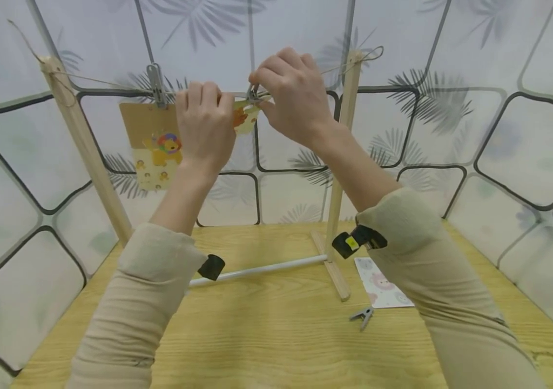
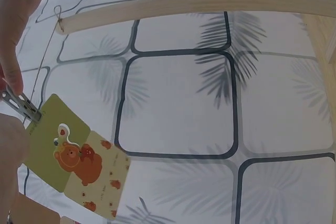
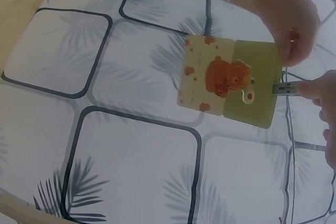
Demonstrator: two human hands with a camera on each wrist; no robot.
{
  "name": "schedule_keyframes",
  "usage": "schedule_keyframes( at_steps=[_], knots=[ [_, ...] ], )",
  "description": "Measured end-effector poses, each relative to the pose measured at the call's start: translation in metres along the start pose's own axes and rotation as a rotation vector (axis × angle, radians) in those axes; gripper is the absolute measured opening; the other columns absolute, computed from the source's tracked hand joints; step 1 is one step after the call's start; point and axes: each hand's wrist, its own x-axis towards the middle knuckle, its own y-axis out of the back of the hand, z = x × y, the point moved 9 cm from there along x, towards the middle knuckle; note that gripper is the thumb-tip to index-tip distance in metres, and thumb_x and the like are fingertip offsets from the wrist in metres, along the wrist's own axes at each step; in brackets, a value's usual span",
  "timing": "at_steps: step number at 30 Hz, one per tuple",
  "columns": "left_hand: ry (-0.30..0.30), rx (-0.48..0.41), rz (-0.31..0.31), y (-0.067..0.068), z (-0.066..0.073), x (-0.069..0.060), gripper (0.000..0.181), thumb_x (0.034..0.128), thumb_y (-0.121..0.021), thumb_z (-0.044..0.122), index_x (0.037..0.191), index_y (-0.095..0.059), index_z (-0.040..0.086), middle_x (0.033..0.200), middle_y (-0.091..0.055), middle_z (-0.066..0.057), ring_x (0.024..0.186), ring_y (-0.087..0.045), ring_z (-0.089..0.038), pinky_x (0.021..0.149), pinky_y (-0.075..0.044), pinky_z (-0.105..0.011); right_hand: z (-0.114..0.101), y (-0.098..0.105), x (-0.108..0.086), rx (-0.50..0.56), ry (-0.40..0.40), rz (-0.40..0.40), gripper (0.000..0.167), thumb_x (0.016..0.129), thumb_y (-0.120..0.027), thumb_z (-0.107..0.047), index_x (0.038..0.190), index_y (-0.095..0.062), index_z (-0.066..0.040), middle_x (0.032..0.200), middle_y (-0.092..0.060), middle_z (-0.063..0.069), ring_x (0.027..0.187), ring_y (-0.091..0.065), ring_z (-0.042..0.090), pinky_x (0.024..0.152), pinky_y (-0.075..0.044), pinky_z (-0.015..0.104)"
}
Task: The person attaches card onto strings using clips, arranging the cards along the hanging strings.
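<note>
A green and cream bear card [image 2: 80, 153] [image 3: 228, 80] is at the cord; in the head view only part of this bear card [image 1: 246, 118] shows, between the hands. My right hand [image 1: 296, 97] [image 2: 18, 24] [image 3: 323, 103] pinches a grey metal clip [image 1: 253, 95] [image 2: 22, 104] [image 3: 286, 88], whose jaws are over the card's top edge. My left hand [image 1: 206, 127] [image 2: 11, 142] [image 3: 289, 17], fingers curled, holds the card's upper corner by the cord; its fingertips are partly hidden.
A lion card [image 1: 152, 156] hangs from another clip [image 1: 156, 85] at the left. Wooden posts [image 1: 87, 140] [image 1: 349, 102] carry the cord. A white rod [image 1: 267, 267] runs low between them. On the table [image 1: 257, 335], a loose clip [image 1: 363, 316] lies near a pale card [image 1: 378, 286].
</note>
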Motion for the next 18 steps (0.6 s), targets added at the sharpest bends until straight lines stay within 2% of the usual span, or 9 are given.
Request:
schedule_keyframes(
  at_steps=[6,11,14,18],
  knots=[
    [0.018,0.0,-0.006,-0.001,0.0,-0.001,0.022,0.0814,-0.043,-0.008,0.085,-0.064,-0.002,0.085,-0.054,-0.015,0.085,-0.046,-0.033,0.077,-0.032,-0.042,0.004,-0.008,-0.003,0.008,-0.051,-0.054,0.033,0.085,-0.065,-0.015,0.115,-0.062,-0.004,0.11,-0.062,0.009,0.106,-0.049,0.026,0.085,-0.037,0.037],
    [0.016,-0.003,-0.013,-0.002,0.001,-0.001,0.021,0.085,-0.043,-0.003,0.09,-0.063,-0.002,0.088,-0.055,-0.015,0.086,-0.046,-0.033,0.078,-0.033,-0.041,0.008,-0.011,-0.008,0.011,-0.074,-0.053,0.039,0.086,-0.064,-0.018,0.121,-0.057,-0.002,0.109,-0.062,0.012,0.104,-0.051,0.028,0.085,-0.038,0.037],
    [0.012,-0.028,0.014,0.0,0.002,-0.002,0.021,0.0858,-0.042,-0.002,0.094,-0.061,-0.001,0.09,-0.053,-0.015,0.087,-0.044,-0.032,0.079,-0.032,-0.042,0.01,-0.012,-0.01,0.002,-0.089,-0.053,0.041,0.087,-0.064,-0.021,0.123,-0.056,-0.002,0.109,-0.061,0.012,0.105,-0.051,0.027,0.087,-0.038,0.036],
    [-0.001,-0.057,0.096,0.006,0.003,-0.003,0.022,0.09,-0.039,0.0,0.093,-0.061,-0.001,0.089,-0.052,-0.015,0.085,-0.044,-0.032,0.078,-0.032,-0.042,0.013,-0.014,-0.012,0.004,-0.103,-0.051,0.038,0.088,-0.061,-0.022,0.119,-0.057,-0.001,0.108,-0.062,0.013,0.104,-0.052,0.027,0.091,-0.037,0.035]
  ],
)
